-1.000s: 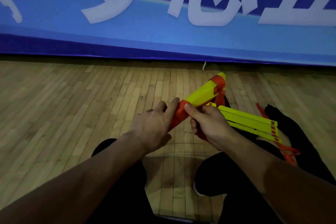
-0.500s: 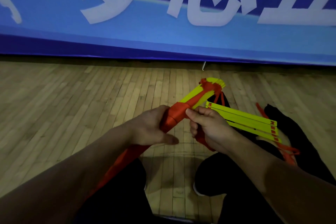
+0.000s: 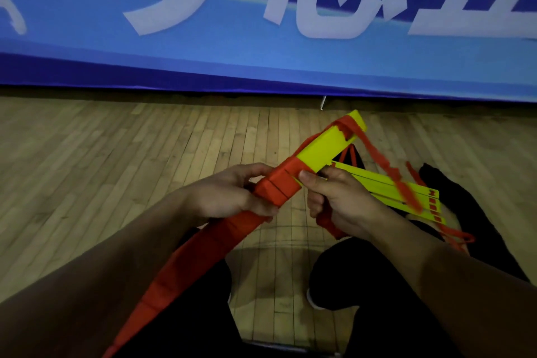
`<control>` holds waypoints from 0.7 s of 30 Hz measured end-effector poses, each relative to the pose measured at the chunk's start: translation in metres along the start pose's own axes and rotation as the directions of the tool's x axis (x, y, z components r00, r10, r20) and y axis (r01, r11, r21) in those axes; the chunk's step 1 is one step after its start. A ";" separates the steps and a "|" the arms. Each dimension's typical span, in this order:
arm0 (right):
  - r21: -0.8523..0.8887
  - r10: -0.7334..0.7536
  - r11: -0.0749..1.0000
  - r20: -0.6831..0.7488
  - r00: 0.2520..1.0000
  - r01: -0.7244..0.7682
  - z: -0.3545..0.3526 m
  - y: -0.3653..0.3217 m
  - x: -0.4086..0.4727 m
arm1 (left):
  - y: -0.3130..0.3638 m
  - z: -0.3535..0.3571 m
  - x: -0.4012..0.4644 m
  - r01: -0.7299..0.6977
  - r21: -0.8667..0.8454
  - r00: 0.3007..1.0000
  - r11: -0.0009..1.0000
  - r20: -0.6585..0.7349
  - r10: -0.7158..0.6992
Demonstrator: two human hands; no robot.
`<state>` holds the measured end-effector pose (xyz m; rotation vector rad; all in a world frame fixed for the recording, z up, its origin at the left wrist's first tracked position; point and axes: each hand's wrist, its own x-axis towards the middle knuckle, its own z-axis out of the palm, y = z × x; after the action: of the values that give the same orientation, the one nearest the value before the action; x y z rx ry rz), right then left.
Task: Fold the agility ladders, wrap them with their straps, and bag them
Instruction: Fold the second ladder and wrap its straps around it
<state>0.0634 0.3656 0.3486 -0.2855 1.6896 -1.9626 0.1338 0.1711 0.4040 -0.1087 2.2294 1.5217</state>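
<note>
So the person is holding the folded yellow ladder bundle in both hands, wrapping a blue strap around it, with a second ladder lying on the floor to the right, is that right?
Not quite: the strap is red-orange, not blue, as the head view shows. The rest holds. The left hand and right hand both grip the yellow ladder bundle, and a second ladder lies on the floor to the right.

The one camera sits on my head, looking forward and down over my forearms. It is close to my left hand [image 3: 232,192] and my right hand [image 3: 345,203], which meet near the middle of its wide view. Beyond my hands it takes in the pale wooden strip floor [image 3: 116,154], then the blue banner with large white characters [image 3: 261,46] across the top. Below my hands are my dark-clad knees [image 3: 363,285].
</note>
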 end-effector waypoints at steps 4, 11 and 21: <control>-0.151 -0.049 0.988 -0.095 0.994 0.034 0.009 0.004 0.004 | -0.002 0.029 0.013 0.034 0.755 0.970 0.655 -0.182 0.159; -0.136 0.030 0.990 0.052 0.998 -0.022 -0.004 -0.005 -0.003 | -0.016 0.018 0.020 -0.115 0.562 0.906 0.819 -0.279 0.319; -0.112 -0.021 0.994 -0.150 0.988 0.004 0.015 -0.006 0.004 | -0.004 0.025 0.016 0.083 0.808 0.952 0.583 -0.237 0.193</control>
<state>0.0660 0.3517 0.3570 -0.1922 1.9024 -1.9448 0.1280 0.1947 0.3866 0.0210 2.9816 0.3482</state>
